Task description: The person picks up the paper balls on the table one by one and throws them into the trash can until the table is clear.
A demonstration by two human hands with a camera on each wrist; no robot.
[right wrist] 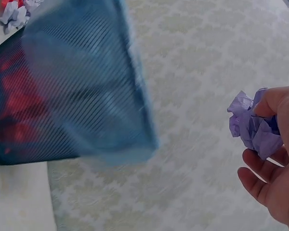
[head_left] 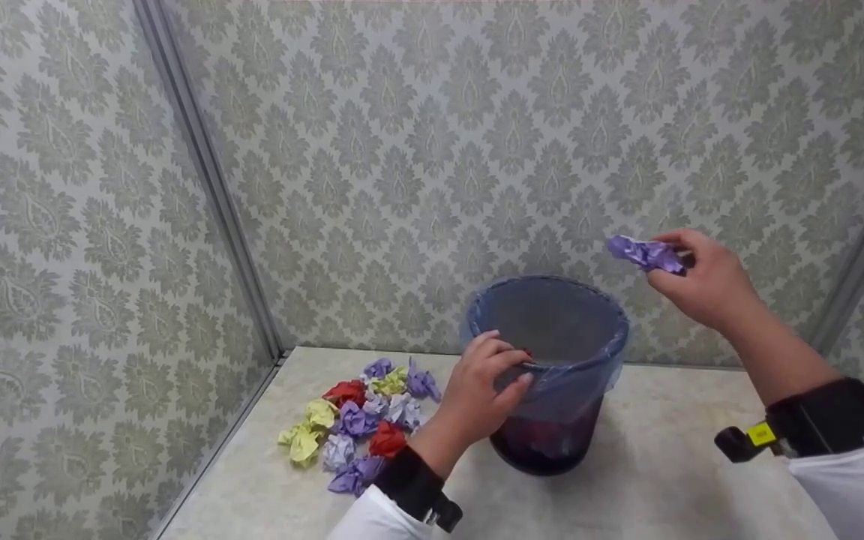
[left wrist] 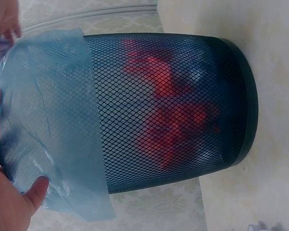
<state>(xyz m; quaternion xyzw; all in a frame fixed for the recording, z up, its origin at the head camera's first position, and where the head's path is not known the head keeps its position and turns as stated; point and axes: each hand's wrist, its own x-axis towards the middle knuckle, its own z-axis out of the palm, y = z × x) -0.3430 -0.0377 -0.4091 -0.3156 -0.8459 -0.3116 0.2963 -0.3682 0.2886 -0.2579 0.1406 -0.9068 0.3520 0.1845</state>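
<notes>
A mesh waste bin (head_left: 552, 442) with a thin blue plastic liner (left wrist: 62, 125) folded over its rim stands on the table. My left hand (head_left: 483, 386) holds the near left of the rim, fingers over the edge and thumb outside against the liner. A small red bit shows beside those fingertips; what it belongs to is hidden. Up to the right of the bin, above rim height, my right hand (head_left: 706, 281) pinches a crumpled purple paper ball (right wrist: 255, 122) between thumb and fingers. Red crumpled paper (left wrist: 173, 130) shows through the mesh low in the bin.
Left of the bin, several crumpled paper balls in purple (head_left: 357, 418), red (head_left: 387, 439), yellow (head_left: 303, 442) and white (head_left: 339, 452) lie in a pile on the pale table (head_left: 237, 487). Patterned wall panels (head_left: 432, 150) stand behind and at the sides.
</notes>
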